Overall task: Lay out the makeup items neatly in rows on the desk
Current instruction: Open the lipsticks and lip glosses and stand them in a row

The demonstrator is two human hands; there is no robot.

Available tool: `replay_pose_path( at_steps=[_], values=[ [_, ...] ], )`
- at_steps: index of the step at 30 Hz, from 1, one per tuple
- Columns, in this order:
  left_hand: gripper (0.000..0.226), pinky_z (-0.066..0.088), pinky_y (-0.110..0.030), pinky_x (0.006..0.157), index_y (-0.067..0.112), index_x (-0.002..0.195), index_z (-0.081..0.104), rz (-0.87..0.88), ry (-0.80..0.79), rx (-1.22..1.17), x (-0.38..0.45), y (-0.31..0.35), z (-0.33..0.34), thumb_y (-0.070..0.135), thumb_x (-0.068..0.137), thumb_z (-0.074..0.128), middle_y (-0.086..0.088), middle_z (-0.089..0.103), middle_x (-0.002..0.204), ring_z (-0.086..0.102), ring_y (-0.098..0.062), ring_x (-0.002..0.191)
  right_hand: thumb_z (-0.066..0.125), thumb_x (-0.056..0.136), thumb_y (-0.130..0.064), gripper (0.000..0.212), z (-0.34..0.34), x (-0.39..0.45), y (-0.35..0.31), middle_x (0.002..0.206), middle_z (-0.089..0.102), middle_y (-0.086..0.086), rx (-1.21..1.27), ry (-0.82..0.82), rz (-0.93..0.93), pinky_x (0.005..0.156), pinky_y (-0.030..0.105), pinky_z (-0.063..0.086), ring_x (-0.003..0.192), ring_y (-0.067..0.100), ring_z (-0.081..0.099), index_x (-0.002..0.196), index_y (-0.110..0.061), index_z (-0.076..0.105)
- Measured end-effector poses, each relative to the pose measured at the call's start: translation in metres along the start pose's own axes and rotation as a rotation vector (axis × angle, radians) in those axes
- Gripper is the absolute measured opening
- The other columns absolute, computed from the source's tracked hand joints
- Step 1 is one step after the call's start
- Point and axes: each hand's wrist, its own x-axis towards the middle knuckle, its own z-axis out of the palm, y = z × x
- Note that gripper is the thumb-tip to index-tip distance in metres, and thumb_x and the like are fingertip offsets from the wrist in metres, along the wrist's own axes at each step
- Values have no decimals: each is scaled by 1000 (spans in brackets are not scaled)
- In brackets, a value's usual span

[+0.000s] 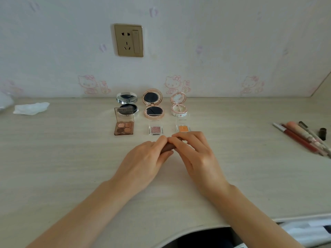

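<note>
- Makeup items [154, 111] stand in two rows at the worktop [62, 158] rear.
- Left hand [146, 158] and right hand [193, 151] both pinch a brown tube [167, 149]; set it squarely, starting a third row.

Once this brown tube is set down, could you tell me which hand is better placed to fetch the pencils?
The right hand: the pencils lie at the desk's right edge, on its side. The left hand would have to cross over.
</note>
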Motion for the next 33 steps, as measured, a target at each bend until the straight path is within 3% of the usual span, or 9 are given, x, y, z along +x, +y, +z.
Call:
replay_pose_path(
  at_steps=[4,10,15,17,20,22,25,29,33],
  values=[
    [24,47,-39,60,25,100,45,-3,-35,-90,1,-4,0,47,93,41,5,60,72,57,-20,67,59,90,-1,29,1,0,1,113,63,5,9,-8,-20,78,32,48,102,24,53,117,-9,66],
    [28,36,-28,49,31,97,48,-2,-34,-137,0,-13,-4,56,87,42,12,50,58,47,-12,52,62,87,5,33,1,0,0,110,62,8,37,6,-46,77,30,46,100,23,54,118,-7,65],
    [33,33,-22,54,28,102,44,-37,-28,-158,-2,-19,2,57,85,48,12,51,70,49,-5,63,63,88,1,25,1,1,1,103,65,9,81,-6,-49,81,32,48,95,26,57,113,-2,66],
    [38,32,-18,54,32,102,38,-57,-5,-165,-3,-20,3,63,82,44,11,48,74,49,-4,66,65,87,-5,26,0,0,1,102,64,2,148,-39,30,83,25,46,98,15,56,114,-6,64],
    [41,31,-17,52,35,101,35,-69,1,-158,-3,-19,5,68,78,40,13,44,74,47,-3,65,67,86,-18,24,-2,0,-2,96,61,-12,361,-29,300,77,10,40,90,-1,53,108,-24,62],
    [40,33,-17,54,35,100,35,-74,1,-179,-3,-18,7,68,78,40,13,45,76,47,-1,69,64,88,-20,18,-3,2,-1,92,64,-13,502,-35,428,75,14,44,91,5,58,102,-29,61],
    [32,37,-17,59,35,97,36,-114,0,-251,-2,-16,10,60,82,48,10,49,76,47,-2,68,51,94,-19,13,-6,6,1,92,71,-3,714,17,515,73,28,51,93,14,63,106,-20,56],
    [25,34,-19,51,31,95,36,-164,7,-369,-2,-16,11,48,87,52,5,48,65,42,-7,53,38,100,-14,15,-11,10,7,89,72,9,962,135,593,63,29,52,85,26,67,107,-7,50],
    [22,32,-18,45,29,99,32,-194,15,-481,-1,-18,12,37,92,51,8,44,59,34,-6,46,37,101,-12,18,-12,10,15,83,70,10,1085,156,777,57,30,47,72,22,63,110,-10,52]
  ],
)
